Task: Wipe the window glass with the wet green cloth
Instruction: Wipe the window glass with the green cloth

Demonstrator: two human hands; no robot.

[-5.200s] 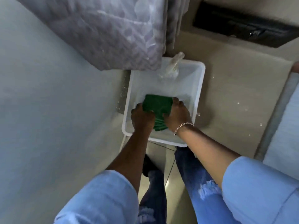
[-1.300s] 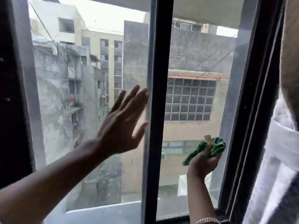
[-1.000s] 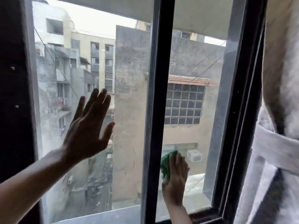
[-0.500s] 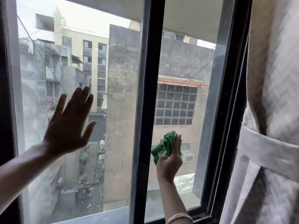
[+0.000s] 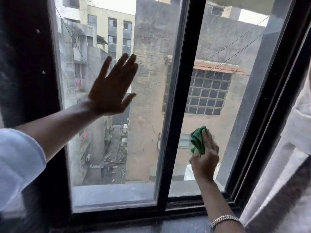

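Her right hand point(image 5: 205, 158) presses the bunched green cloth point(image 5: 198, 140) to the right pane point(image 5: 218, 115) (fingers grasping it), while the left hand point(image 5: 111, 91) rests flat, fingers spread, against the left pane point(image 5: 148, 132).

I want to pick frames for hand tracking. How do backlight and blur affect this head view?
Head view: daylight through the window glass backlights the scene, so the left hand reads as a dark silhouette; the right hand and green cloth stay readable; the left sleeve at the edge is blurred; the black frame leans from wide-angle distortion.
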